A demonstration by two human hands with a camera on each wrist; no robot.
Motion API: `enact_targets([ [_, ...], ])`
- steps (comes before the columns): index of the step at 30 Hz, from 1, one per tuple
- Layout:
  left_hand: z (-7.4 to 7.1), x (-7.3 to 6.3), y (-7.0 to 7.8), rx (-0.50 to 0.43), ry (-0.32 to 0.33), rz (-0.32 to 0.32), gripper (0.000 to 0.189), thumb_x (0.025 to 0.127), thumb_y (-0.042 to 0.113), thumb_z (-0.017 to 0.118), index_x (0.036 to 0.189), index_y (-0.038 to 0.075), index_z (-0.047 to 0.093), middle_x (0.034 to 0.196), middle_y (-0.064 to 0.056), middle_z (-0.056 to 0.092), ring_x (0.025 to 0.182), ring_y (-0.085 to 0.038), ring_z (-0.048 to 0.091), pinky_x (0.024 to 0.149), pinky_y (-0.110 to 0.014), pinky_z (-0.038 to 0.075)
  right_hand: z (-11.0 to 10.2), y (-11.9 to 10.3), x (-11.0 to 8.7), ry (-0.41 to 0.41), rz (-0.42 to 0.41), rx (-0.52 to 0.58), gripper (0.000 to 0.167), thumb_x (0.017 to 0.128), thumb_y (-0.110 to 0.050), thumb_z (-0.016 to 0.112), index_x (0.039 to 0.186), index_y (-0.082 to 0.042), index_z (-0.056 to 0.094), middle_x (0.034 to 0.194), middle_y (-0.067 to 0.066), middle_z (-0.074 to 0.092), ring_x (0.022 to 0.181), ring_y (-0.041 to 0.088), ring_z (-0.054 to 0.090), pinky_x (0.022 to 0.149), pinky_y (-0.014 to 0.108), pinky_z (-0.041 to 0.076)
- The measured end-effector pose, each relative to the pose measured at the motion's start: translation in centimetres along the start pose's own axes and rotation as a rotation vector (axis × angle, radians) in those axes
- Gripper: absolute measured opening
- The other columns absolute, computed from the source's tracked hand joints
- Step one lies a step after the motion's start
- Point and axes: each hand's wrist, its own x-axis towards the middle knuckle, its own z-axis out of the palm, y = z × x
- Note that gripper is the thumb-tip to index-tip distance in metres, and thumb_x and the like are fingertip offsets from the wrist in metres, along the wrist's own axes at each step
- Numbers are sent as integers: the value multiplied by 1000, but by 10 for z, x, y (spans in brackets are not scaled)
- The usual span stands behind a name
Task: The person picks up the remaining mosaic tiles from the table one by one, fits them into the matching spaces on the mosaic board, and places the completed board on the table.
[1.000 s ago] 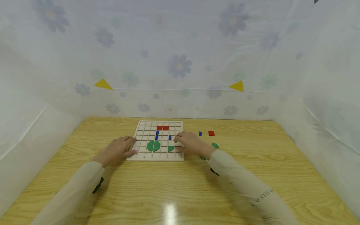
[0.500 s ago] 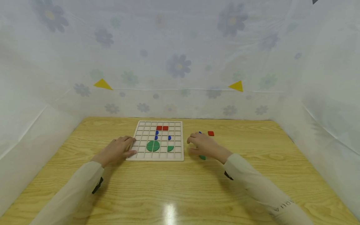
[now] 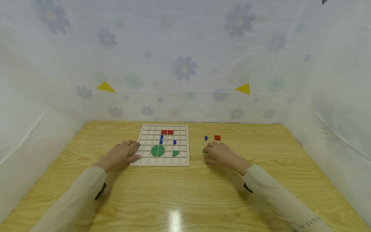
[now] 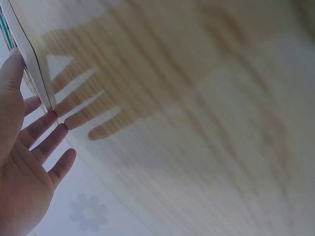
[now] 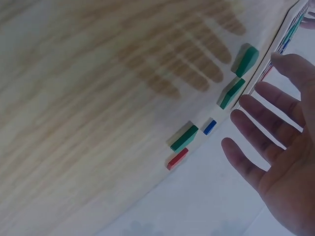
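Note:
A pale gridded board (image 3: 145, 158) lies left of centre on the table. My left hand (image 3: 120, 154) rests at its left edge, thumb over the border and fingers extended along the side. On the board are two red squares (image 3: 167, 132), blue half-discs (image 3: 161, 137), a green disc made of joined pieces (image 3: 157, 150) and a green quarter-circle (image 3: 175, 153). Right of the board, my right hand (image 3: 221, 156) hovers over loose green pieces (image 3: 204, 150), hiding most of them. In the right wrist view its fingers are spread and relaxed, with green pieces (image 5: 231, 93) on the table beyond them.
A loose blue half-disc (image 3: 206, 138) and a red square (image 3: 217, 138) lie behind the right hand. Flowered white sheeting (image 3: 185, 67) encloses the wooden table (image 3: 174, 193) at the back and sides. Two yellow triangles (image 3: 243, 89) mark the back sheet.
My right hand has moved right, from the board's right edge to the loose green pieces, uncovering the board's right columns. The left hand stays at the board's left edge.

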Motion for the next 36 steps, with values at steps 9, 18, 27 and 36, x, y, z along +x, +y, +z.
enact_targets([
  [9,0,1,-1,11,6,6,58,89,43,54,131,4,46,131,-20,48,118,-40,47,92,-60,37,5,1,-14,-35,41,21,22,83,-33,66,95,-15,63,89,-4,58,79,13,51,62,26,42],
  [18,-1,-1,0,15,23,16,57,89,42,56,130,3,48,129,-20,50,116,-40,49,89,-59,40,5,0,-20,-3,28,-4,20,84,-35,65,91,-17,62,88,-5,58,81,13,52,66,31,45],
  [27,-3,-2,3,8,11,2,58,89,42,56,130,3,47,130,-21,49,117,-40,47,91,-59,38,5,-1,-22,10,14,2,18,84,-33,65,90,-16,63,92,-3,59,81,14,52,65,30,45],
  [36,2,1,-1,18,2,3,59,89,44,54,132,4,46,131,-20,48,119,-40,46,92,-60,38,6,-1,-23,26,11,14,18,84,-32,66,89,-15,63,92,-3,59,81,14,53,65,28,46],
])
